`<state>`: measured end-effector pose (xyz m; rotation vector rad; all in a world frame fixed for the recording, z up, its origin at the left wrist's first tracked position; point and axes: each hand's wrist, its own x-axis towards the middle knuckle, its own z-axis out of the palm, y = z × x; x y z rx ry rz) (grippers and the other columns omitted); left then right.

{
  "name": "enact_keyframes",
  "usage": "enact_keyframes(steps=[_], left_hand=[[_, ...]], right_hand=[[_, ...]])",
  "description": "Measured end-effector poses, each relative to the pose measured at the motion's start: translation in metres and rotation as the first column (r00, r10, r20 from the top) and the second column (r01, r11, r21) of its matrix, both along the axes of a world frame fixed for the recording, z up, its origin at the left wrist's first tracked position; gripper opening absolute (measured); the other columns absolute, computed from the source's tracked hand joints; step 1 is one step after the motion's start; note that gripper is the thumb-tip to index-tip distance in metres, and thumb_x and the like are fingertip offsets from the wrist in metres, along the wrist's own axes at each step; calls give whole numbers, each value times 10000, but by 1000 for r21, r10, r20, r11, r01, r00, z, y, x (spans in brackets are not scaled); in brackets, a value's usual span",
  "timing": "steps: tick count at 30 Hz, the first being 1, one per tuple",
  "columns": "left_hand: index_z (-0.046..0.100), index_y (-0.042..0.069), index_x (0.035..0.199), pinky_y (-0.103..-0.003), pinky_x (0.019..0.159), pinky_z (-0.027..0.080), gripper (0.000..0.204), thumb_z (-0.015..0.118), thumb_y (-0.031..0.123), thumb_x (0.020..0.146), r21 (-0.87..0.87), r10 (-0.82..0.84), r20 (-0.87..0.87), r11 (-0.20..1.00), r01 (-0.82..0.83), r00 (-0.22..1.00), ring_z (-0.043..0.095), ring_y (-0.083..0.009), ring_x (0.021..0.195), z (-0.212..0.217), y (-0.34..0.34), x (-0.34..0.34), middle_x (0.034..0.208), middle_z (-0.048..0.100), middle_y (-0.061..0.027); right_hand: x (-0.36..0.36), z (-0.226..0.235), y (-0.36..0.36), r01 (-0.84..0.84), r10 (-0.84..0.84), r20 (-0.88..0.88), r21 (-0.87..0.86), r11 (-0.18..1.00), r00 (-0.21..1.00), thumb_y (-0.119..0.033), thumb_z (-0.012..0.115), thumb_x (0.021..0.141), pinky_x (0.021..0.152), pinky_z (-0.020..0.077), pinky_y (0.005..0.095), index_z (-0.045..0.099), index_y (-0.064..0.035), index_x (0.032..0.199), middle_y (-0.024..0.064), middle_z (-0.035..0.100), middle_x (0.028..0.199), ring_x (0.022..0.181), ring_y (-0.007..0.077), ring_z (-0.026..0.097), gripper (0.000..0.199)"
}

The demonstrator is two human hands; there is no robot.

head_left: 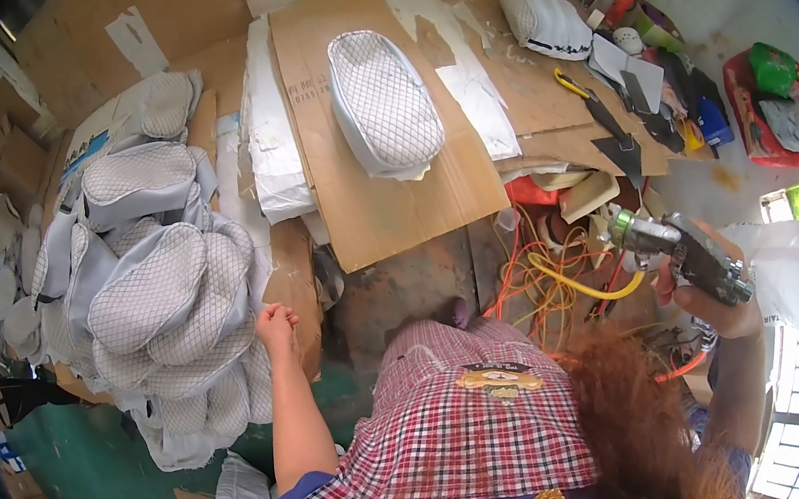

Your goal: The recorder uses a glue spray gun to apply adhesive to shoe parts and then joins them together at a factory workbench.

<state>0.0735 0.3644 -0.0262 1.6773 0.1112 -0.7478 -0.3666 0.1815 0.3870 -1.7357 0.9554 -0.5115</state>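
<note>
My left hand (277,328) is raised with its fingers curled in, and nothing shows in them. It is beside a heap of grey-white quilted covers (147,288) with diamond stitching. Over on the right, my right hand (707,288) grips a metal spray gun (666,245) with a green ring at its front end. A yellow hose (586,287) runs close to the gun. Ahead of me, one quilted cover (388,105) lies with its stitched face up on a cardboard sheet (337,197), apart from both hands.
At the far right of the bench lie a white bundle (543,17), a yellow-handled knife-like tool (592,103) and assorted small items. A red and green bag (770,110) is by the wall. Tangled orange hoses (524,278) hang below the bench. Cardboard (188,20) lines the back.
</note>
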Motion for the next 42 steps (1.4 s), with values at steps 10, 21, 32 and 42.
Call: enact_keyframes(steps=[10, 21, 32, 42], left_hand=[[552, -10, 861, -217, 490, 442, 126, 530, -7, 737, 1, -32, 33, 999, 32, 999, 524, -128, 540, 24, -40, -32, 710, 548, -65], [511, 128, 1038, -382, 712, 371, 269, 544, 162, 772, -277, -94, -314, 961, 4, 945, 552, -182, 735, 79, -261, -115, 862, 595, -32], [535, 77, 855, -367, 655, 388, 114, 551, 108, 747, -201, 262, -180, 934, -296, 948, 512, -184, 640, 81, -301, -120, 756, 544, -35], [488, 22, 551, -288, 411, 293, 145, 537, 83, 674, -385, 108, 325, 923, 27, 940, 403, -99, 466, 274, -372, -89, 510, 451, -18]], right_hand=[[-31, -6, -29, -5, 7, -42, 67, 998, 999, -37, 657, 677, 658, 452, 245, 393, 30, 1233, 67, 565, 829, 735, 121, 543, 619], [-31, -14, -113, -68, 64, 82, 56, 996, 995, 8, 598, 683, 652, 461, 255, 390, 5, 1244, 63, 547, 810, 706, 127, 538, 599], [-22, -41, -224, -141, 125, 242, 50, 989, 962, -24, 633, 691, 602, 474, 246, 419, 19, 1200, 54, 548, 752, 674, 127, 554, 554], [32, -143, -263, -227, 175, 324, 128, 966, 930, -38, 595, 765, 705, 449, 293, 487, 13, 1095, 72, 561, 870, 773, 157, 545, 351]])
